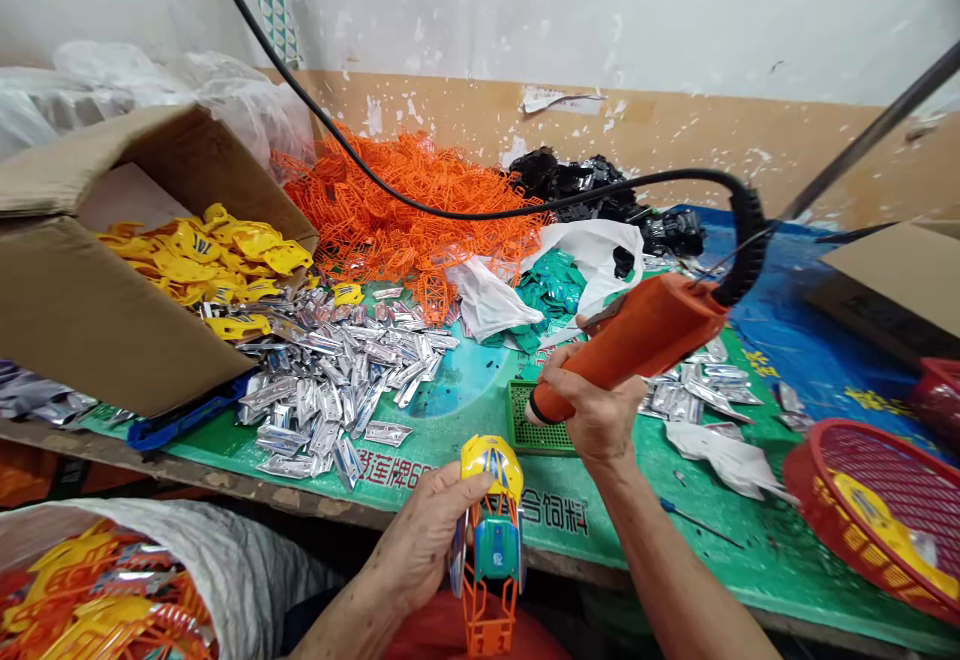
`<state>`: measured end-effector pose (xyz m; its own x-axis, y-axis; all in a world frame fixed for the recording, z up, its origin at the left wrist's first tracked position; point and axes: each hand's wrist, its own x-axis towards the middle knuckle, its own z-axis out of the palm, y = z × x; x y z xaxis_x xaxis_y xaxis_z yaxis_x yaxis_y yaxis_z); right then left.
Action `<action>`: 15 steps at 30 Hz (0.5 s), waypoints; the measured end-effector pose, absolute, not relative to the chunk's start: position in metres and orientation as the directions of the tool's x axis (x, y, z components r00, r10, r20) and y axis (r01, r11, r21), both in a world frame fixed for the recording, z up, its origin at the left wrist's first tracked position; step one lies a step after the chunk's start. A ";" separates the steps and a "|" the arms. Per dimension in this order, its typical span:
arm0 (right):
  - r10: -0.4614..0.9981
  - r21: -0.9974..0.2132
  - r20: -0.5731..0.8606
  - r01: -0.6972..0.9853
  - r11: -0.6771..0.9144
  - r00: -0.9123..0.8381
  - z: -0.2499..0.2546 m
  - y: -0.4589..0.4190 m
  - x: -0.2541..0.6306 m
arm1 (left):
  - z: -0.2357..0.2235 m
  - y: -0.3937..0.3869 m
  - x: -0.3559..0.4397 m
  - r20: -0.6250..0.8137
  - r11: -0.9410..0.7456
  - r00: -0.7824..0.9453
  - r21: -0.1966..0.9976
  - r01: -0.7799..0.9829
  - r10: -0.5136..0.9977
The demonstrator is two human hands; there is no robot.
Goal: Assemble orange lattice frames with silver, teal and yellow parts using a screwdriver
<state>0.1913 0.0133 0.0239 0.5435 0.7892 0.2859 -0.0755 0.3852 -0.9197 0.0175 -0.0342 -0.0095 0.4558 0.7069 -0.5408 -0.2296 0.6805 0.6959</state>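
Observation:
My left hand (420, 532) is closed around a toy car body (497, 546) at the table's front edge. Its yellow hood faces up, with a green panel, silver sides and an orange frame behind it. In my right hand (604, 415) I grip an orange electric screwdriver (645, 328), tilted so its dark nose points down and left. That nose is over a small green basket (519, 422), apart from the toy body. A black cable (480, 214) runs from the screwdriver's back end up to the upper left.
Left stands a cardboard box (90, 310) of yellow hoods beside a pile of silver parts (330, 390). Behind lie orange frames (420, 200), green panels (553, 285) and black parts (577, 180). A red basket (814, 480) and thin screwdriver (701, 522) are right; a white sack (247, 565) is lower left.

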 end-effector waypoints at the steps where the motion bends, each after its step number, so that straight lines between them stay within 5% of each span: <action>1: 0.794 -0.920 0.277 -0.090 0.383 0.541 0.024 0.013 0.191 | -0.009 -0.034 0.018 -0.545 0.683 0.455 0.695 -0.224 0.704; 15: 0.787 -0.939 0.259 -0.044 0.341 0.561 0.028 0.010 0.185 | -0.007 -0.033 0.018 -0.564 0.693 0.425 0.671 -0.264 0.708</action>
